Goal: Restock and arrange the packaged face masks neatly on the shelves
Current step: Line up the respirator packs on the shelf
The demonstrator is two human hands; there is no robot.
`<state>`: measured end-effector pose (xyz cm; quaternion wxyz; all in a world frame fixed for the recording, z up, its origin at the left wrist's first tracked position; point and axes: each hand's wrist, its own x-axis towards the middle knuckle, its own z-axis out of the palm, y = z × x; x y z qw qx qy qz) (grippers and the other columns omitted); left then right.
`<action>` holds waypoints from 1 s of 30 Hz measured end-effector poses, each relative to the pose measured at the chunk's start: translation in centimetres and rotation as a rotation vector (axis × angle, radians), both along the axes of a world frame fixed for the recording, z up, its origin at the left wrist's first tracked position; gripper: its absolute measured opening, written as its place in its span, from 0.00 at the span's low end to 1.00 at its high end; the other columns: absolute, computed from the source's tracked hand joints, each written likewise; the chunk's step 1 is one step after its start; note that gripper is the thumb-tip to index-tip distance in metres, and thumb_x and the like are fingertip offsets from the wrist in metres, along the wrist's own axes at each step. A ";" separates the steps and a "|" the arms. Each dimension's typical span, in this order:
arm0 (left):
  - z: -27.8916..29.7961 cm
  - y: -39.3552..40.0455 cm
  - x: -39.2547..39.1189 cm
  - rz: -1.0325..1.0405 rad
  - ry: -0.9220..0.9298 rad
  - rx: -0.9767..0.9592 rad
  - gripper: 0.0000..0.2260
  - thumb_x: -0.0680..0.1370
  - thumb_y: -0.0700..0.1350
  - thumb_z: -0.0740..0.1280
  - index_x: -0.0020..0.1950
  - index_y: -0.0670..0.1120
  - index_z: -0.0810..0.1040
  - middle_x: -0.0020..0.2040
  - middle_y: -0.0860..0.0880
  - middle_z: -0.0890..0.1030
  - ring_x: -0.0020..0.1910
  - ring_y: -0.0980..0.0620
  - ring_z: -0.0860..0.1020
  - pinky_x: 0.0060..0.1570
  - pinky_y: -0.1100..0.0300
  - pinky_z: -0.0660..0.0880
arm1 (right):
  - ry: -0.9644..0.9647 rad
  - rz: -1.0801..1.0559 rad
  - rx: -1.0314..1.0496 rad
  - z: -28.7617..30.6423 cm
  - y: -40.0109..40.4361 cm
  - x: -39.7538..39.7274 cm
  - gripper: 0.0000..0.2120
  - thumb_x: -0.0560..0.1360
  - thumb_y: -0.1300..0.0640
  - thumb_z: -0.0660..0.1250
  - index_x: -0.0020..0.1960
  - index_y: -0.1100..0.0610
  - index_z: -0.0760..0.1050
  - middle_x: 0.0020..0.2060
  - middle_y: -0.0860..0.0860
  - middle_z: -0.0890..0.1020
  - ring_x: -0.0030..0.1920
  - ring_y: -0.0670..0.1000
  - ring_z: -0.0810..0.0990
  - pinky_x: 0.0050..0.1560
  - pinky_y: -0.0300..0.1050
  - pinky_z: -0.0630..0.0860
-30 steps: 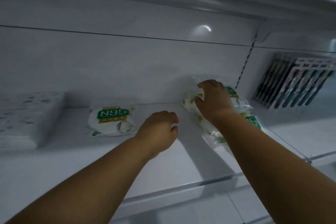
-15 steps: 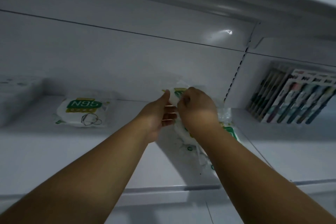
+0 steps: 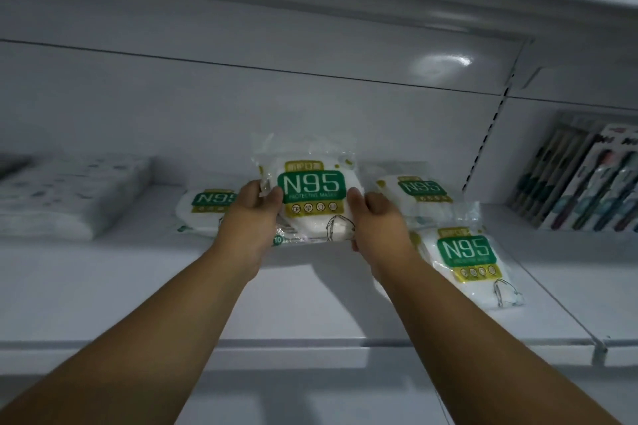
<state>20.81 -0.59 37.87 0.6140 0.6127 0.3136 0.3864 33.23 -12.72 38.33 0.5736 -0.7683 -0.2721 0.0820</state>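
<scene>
Four N95 mask packs are showing in the head view, all on or above one white shelf (image 3: 310, 304). Both hands are holding the centre pack (image 3: 312, 195) upright, label facing the camera and reading the right way up, with its lower edge just above the shelf surface. The left hand (image 3: 253, 214) is gripping the pack's left edge, thumb lying on the front film and fingers curled behind. The right hand (image 3: 374, 217) is gripping the right edge in the same manner, thumb on the front.

A second pack (image 3: 203, 209) is lying flat on the shelf behind the left hand, partly hidden by it, its lettering appearing reversed. A third pack (image 3: 419, 191) is lying at the rear on the right, near the back panel. A fourth pack (image 3: 469, 266) is lying flat in front of the third, close to the shelf's right end, label up.

A stack of white patterned packets (image 3: 69, 193) is sitting at the far left of the same shelf. Carded pens (image 3: 587, 183) are standing in a row on the adjoining shelf bay to the right, beyond the slotted upright (image 3: 490, 128).
</scene>
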 end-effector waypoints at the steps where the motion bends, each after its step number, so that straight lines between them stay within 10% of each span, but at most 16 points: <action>1: 0.2 0.3 -1.1 0.015 0.033 0.052 0.06 0.83 0.52 0.64 0.57 0.55 0.78 0.52 0.53 0.84 0.52 0.49 0.82 0.56 0.47 0.79 | -0.039 -0.024 0.051 -0.4 0.3 -0.7 0.20 0.81 0.43 0.61 0.41 0.59 0.72 0.32 0.56 0.76 0.31 0.55 0.75 0.37 0.53 0.76; 12: -1.1 4.3 -10.0 -0.274 0.081 0.078 0.21 0.78 0.33 0.69 0.67 0.51 0.75 0.57 0.53 0.81 0.41 0.50 0.85 0.42 0.59 0.81 | 0.016 -0.133 0.267 -1.6 1.1 -8.0 0.16 0.80 0.45 0.65 0.42 0.57 0.75 0.33 0.54 0.81 0.31 0.48 0.77 0.32 0.46 0.72; 18: -0.7 5.8 -11.9 -0.260 0.086 0.092 0.11 0.84 0.40 0.62 0.62 0.54 0.77 0.55 0.52 0.84 0.48 0.55 0.85 0.50 0.56 0.82 | 0.109 -0.032 0.240 -1.8 0.8 -10.6 0.11 0.82 0.50 0.63 0.48 0.58 0.75 0.31 0.50 0.80 0.28 0.47 0.73 0.27 0.41 0.73; 24: 1.0 8.0 -11.6 -0.161 -0.096 -0.121 0.03 0.80 0.43 0.70 0.47 0.50 0.82 0.44 0.50 0.85 0.47 0.45 0.81 0.55 0.43 0.78 | 0.082 0.158 0.100 -1.6 1.9 -12.3 0.10 0.80 0.53 0.66 0.51 0.61 0.77 0.43 0.53 0.87 0.44 0.53 0.86 0.46 0.52 0.83; 30: 0.2 7.4 -12.2 -0.249 -0.160 -0.181 0.05 0.80 0.39 0.68 0.46 0.46 0.80 0.39 0.50 0.85 0.39 0.53 0.84 0.46 0.53 0.79 | 0.203 0.083 0.238 1.3 3.1 -12.3 0.11 0.80 0.54 0.65 0.47 0.61 0.78 0.36 0.51 0.83 0.37 0.50 0.80 0.40 0.43 0.78</action>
